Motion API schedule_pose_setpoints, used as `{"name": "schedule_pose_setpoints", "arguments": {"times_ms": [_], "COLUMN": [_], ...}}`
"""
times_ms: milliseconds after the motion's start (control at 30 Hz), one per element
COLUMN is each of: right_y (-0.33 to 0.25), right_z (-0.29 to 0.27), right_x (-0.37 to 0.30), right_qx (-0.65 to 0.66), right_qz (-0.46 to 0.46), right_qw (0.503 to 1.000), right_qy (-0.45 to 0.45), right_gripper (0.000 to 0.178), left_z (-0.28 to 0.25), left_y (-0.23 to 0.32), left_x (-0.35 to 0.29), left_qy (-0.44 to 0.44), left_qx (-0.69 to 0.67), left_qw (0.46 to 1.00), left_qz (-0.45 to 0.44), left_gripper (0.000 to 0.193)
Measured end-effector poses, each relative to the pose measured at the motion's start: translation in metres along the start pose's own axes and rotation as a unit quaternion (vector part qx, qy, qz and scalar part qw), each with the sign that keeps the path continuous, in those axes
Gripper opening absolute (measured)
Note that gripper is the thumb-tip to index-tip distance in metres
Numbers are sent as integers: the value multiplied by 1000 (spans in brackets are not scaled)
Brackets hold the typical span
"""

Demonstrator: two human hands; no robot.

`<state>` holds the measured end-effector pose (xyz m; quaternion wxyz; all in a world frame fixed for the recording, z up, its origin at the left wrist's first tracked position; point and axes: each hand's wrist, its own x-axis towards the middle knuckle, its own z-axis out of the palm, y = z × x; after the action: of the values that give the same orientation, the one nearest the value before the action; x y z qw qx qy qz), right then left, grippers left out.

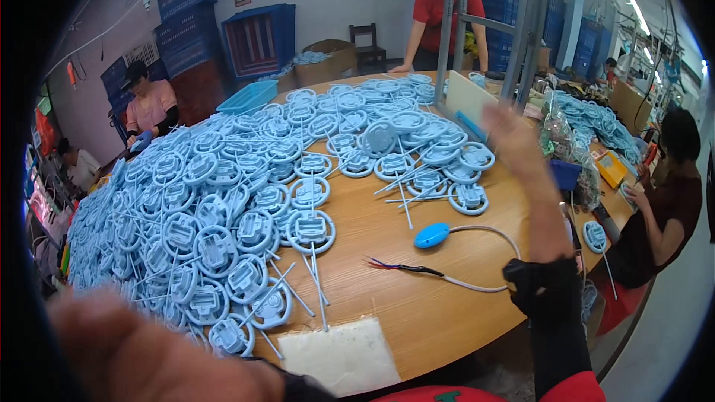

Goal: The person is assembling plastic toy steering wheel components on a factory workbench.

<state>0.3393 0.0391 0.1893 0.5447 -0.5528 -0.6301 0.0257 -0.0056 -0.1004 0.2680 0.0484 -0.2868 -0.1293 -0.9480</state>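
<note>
My left hand (156, 350) is large and blurred at the lower left, above the near edge of a heap of pale-blue ring-shaped plastic parts (309, 229) with thin rods. Its fingers are smeared, and no held thing can be made out. Further out, my right hand (512, 138) is raised beside a cream board (468, 103) and a metal frame (527, 37); motion blurs its fingers too. Between my arms, a blue oval piece (432, 235) lies on the wooden table (447, 298). A white cable (495, 232) curves from it to bare coloured wire ends (383, 263).
A whitish flat sheet (340, 357) lies at the table's near edge. A light-blue basket (248, 97) stands behind the heap. One person in red (430, 18) leans on the far side; others sit at left and right. Blue crates (186, 22) are stacked along the wall.
</note>
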Motion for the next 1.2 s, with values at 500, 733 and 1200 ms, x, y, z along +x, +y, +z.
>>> {"name": "schedule_pose_setpoints", "arguments": {"times_ms": [500, 733, 1200], "right_y": [12, -8, -80], "right_z": [81, 106, 109], "right_x": [-89, -104, -149], "right_qx": [-481, -343, -4], "right_qz": [-46, -147, -198], "right_qw": [842, 905, 960], "right_qy": [-239, -206, -197], "right_gripper": [37, 33, 28], "left_z": [-99, -116, -135], "left_y": [-104, -118, -159], "left_x": [-195, -215, -214], "left_qy": [-715, -638, -311], "left_qx": [-57, 31, 1], "left_qw": [619, 654, 741], "left_qz": [-319, -406, -595], "left_gripper": [27, 33, 28]}}
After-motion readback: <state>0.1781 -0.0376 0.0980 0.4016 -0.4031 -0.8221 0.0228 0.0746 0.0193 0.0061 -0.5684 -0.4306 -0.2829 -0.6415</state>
